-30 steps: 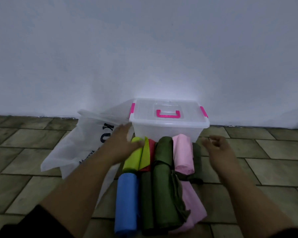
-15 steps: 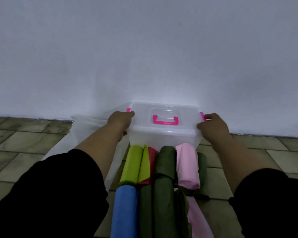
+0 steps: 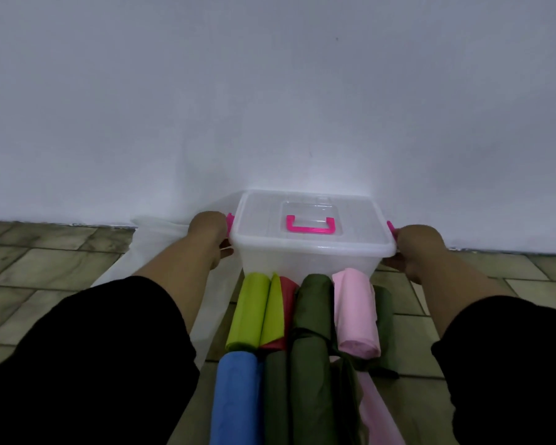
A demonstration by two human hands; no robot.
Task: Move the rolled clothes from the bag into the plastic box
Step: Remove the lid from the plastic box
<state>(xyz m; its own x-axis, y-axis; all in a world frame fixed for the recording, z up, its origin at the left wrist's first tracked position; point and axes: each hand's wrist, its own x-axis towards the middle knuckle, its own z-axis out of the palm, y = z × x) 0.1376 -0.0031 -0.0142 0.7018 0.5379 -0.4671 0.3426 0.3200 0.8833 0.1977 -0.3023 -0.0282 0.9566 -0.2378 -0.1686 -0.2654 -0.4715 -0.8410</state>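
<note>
I have both hands at the ends of the plastic box [image 3: 312, 256]. My left hand [image 3: 207, 234] is curled round the left end by its pink clip [image 3: 229, 220], and my right hand [image 3: 418, 248] is curled round the right end by the other clip [image 3: 391, 228]. The lid [image 3: 264, 213] is on.

None of the rolled clothes are in the box yet. They lie on the tiled floor [image 3: 45, 268], with the lime roll [image 3: 249, 311], olive roll [image 3: 313, 303] and pink roll [image 3: 355, 313] butting against the near wall and the blue roll [image 3: 235, 399] nearer me. The bag [image 3: 161, 232] lies slack behind my left forearm (I cannot tell whether anything is left in it).

My worry is uneven release. If one clip pops and the other holds, the lid will tilt and bind. The box looks empty and light, so it may lift or skid with the lid. Any tug towards me would shove the rolls, and the soft ones could come unrolled. The lid also needs a clear landing place, away from the clothes.
</note>
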